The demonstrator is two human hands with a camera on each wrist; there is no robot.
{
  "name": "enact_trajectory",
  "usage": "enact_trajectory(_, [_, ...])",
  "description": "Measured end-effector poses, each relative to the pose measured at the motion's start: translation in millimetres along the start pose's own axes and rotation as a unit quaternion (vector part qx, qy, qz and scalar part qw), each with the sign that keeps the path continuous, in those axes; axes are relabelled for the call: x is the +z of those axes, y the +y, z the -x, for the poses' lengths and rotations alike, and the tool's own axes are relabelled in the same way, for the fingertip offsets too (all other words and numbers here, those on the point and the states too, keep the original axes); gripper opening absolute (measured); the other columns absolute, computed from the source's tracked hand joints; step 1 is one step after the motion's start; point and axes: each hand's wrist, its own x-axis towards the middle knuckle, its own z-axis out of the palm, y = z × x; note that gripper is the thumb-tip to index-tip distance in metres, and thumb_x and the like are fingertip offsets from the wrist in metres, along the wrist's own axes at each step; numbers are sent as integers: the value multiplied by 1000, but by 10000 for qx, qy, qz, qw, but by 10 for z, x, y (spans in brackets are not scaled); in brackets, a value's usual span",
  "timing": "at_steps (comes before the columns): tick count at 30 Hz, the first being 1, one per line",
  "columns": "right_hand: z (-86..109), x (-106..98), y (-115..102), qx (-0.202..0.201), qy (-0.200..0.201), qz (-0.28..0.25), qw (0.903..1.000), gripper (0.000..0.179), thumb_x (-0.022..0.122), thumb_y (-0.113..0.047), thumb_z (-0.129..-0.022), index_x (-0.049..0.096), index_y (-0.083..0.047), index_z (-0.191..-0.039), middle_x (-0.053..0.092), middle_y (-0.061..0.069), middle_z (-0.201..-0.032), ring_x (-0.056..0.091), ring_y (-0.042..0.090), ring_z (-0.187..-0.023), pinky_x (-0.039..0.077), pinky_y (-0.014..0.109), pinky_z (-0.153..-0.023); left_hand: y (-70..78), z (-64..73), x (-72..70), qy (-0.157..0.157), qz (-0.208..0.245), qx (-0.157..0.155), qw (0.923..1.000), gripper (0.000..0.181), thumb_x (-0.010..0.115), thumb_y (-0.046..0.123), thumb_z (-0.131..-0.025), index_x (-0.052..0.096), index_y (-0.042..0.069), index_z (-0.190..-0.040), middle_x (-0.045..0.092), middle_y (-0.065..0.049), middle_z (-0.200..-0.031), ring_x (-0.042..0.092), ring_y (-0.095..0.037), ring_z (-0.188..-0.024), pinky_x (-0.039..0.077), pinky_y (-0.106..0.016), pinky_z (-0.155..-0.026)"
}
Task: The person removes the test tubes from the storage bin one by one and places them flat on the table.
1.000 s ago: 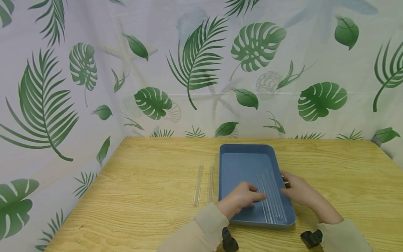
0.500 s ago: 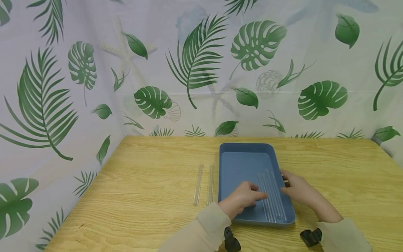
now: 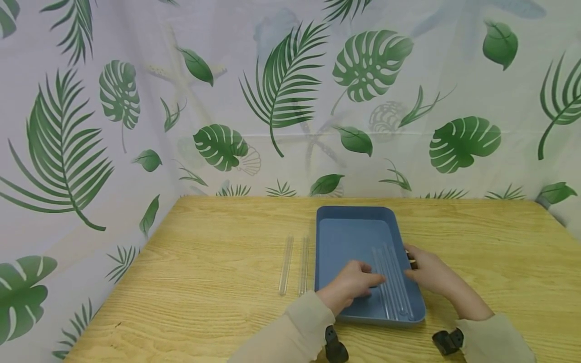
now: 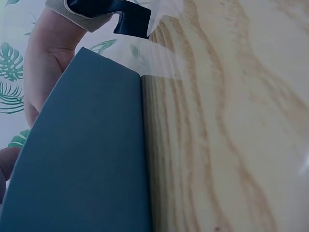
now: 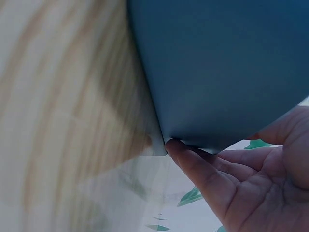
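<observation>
A blue tray point(image 3: 349, 239) sits on a wood-grained table point(image 3: 213, 252), and a person's two bare hands work at it. The right hand point(image 3: 428, 270) grasps the tray's right wall, thumb near the rim; in the right wrist view its fingers touch the outside of the tray, low by the base. The left hand point(image 3: 351, 281) reaches over the tray's near left part, thumb side pointing toward a group of clear tubes point(image 3: 396, 290); whether it pinches a tube or only touches one cannot be told. Those tubes lie side by side along the tray's right side, running near to far; their transparency makes them hard to count. On the table left of the tray lie one loose tube point(image 3: 286, 265) and, nearer the tray, a second loose tube point(image 3: 303, 265), roughly parallel. Behind the tray hangs a pale leaf-print cloth point(image 3: 299, 171).
</observation>
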Motion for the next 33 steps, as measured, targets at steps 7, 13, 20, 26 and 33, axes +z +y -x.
enact_trajectory(7, [-2,2,-7,24,23,-23,10000,57,52,5,-80,23,23,-125,43,40,-110,49,48,-94,48,45,-70,-12,-30,37,32,22,-20,10000,43,65,18,-81,50,-3,-116,58,-11,-96,57,-32,-89,41,-48,-83])
enact_trajectory(13, [5,1,-23,52,28,-17,10000,56,52,5,-80,23,23,-125,43,40,-111,49,49,-95,48,45,-70,-8,-50,54,16,-8,-114,9999,43,65,20,-81,51,-3,-115,57,-9,-94,57,-31,-89,43,-48,-81])
enact_trajectory(20, [2,-3,-17,10,35,7,10000,56,53,5,-81,24,23,-125,43,40,-111,49,49,-95,48,46,-70,-15,-56,66,19,-100,-146,9998,42,65,21,-81,52,-2,-114,56,-10,-98,58,-31,-89,42,-49,-82])
enact_trajectory(26, [-5,1,-5,-27,27,-9,10000,56,53,4,-81,24,23,-124,43,40,-110,48,49,-95,48,46,-70,-20,-55,72,8,-153,-99,9998,41,65,20,-81,53,-2,-113,55,-11,-105,58,-31,-89,42,-48,-82])
enact_trajectory(33, [-10,6,18,-48,4,-54,10000,56,53,5,-80,23,24,-124,43,41,-110,49,49,-95,48,46,-71,-28,-67,114,81,-80,31,9999,39,65,16,-81,53,-3,-113,55,-12,-105,58,-30,-87,45,-45,-78])
